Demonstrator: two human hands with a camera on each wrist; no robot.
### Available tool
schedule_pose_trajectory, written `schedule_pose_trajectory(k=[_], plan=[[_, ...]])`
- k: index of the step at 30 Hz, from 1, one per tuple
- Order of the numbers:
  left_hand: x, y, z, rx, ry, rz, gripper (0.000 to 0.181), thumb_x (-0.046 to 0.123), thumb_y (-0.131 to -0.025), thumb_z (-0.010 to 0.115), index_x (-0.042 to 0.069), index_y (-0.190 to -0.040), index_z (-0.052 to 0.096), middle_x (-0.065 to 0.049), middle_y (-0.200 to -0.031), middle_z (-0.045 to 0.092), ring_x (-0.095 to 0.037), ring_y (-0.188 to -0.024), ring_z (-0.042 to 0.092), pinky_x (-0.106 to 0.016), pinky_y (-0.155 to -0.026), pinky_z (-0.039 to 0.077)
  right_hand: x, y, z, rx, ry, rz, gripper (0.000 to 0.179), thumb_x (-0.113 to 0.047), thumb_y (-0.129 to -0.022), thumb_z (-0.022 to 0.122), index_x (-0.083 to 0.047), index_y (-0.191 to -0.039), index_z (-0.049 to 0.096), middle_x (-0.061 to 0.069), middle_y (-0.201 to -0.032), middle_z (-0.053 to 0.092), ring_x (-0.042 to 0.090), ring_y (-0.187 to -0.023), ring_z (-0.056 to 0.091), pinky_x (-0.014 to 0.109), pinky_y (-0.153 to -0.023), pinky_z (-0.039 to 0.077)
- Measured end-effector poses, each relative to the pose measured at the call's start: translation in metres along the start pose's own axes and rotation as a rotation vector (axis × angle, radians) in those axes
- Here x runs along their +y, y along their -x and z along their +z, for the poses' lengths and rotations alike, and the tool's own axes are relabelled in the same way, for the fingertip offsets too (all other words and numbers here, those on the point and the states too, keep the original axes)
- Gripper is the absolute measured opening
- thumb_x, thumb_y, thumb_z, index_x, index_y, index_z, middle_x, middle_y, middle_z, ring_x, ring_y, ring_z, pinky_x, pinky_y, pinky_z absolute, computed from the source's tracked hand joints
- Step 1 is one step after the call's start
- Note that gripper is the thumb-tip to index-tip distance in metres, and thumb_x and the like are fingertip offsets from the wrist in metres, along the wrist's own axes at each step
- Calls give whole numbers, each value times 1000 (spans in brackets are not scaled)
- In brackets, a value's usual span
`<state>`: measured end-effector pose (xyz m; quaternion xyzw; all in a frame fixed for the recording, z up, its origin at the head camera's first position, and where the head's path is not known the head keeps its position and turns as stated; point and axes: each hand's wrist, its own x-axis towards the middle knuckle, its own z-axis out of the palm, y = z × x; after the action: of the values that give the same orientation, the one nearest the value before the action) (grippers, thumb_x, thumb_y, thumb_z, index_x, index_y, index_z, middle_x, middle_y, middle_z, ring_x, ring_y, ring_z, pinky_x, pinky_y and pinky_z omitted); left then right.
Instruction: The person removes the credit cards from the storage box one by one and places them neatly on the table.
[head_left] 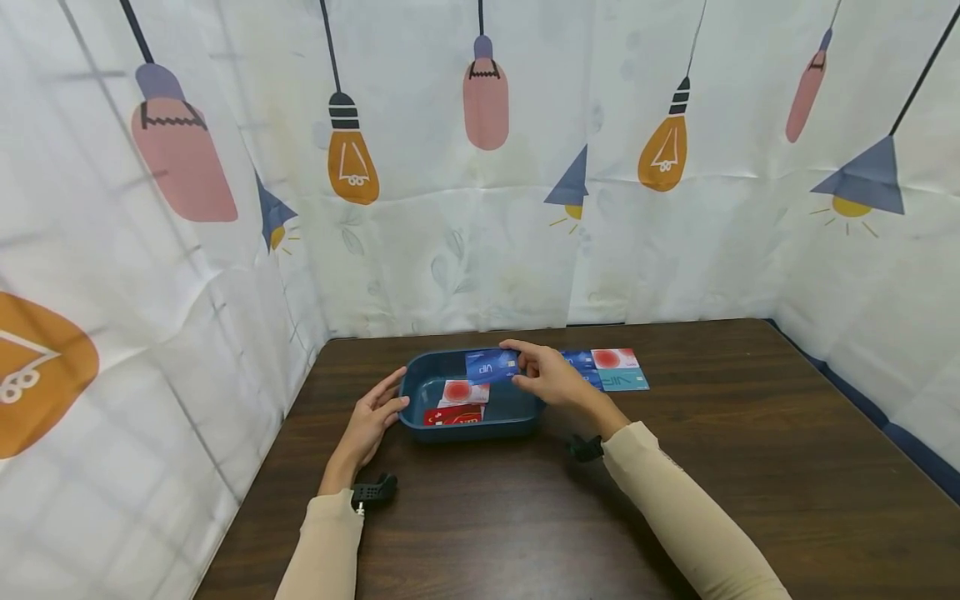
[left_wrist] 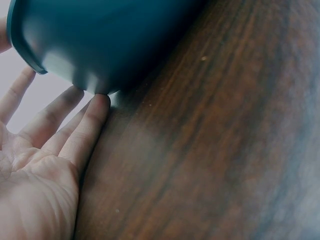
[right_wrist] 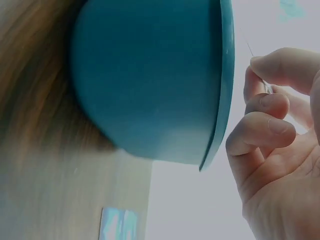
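Observation:
A dark teal rectangular tub stands near the table's far edge. My left hand touches its left end; in the left wrist view several fairly straight fingers rest against its wall. With thumb and fingers, my right hand pinches a blue VIP card above the tub's right half. The right wrist view catches this card almost edge-on, as a thin line. Inside the tub lie a white card with a red round print and a red card, partly overlapping.
Right of the tub, several cards lie side by side: a white one with red, a teal VIP card and blue ones partly behind my right hand. A lamp-print curtain hangs behind the dark wooden table.

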<state>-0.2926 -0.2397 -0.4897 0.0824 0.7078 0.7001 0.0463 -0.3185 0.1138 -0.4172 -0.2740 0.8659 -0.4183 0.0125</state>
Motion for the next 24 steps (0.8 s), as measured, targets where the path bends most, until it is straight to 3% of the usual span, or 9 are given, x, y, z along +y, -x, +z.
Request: schedule_pose_trajectory(k=[8,18,24], plan=[[-1,0,0,3,-1,0,60,18,-103,62,20,-159,40,-16,-162,39,-35,-145,41,-18,-95,51,12,18,-16,20,-80,21,56,-8,-97,68,-24,-149,51,7,-95,55,22,-76,55,30,-65,49],[-3,0,-1,16,-11,4,61,20,-102,63,20,-159,39,-18,-161,39,-24,-138,48,-18,-94,52,18,36,-28,34,-109,35,57,-9,-99,66,-22,-152,47,9,-97,55,23,-81,56,28,-65,48],[-2,-2,-1,7,-2,5,62,22,-101,65,22,-158,41,-13,-162,40,-30,-144,43,-18,-96,52,24,44,-30,43,-127,29,58,-9,-99,66,-21,-153,46,10,-98,55,25,-86,59,27,-70,51]])
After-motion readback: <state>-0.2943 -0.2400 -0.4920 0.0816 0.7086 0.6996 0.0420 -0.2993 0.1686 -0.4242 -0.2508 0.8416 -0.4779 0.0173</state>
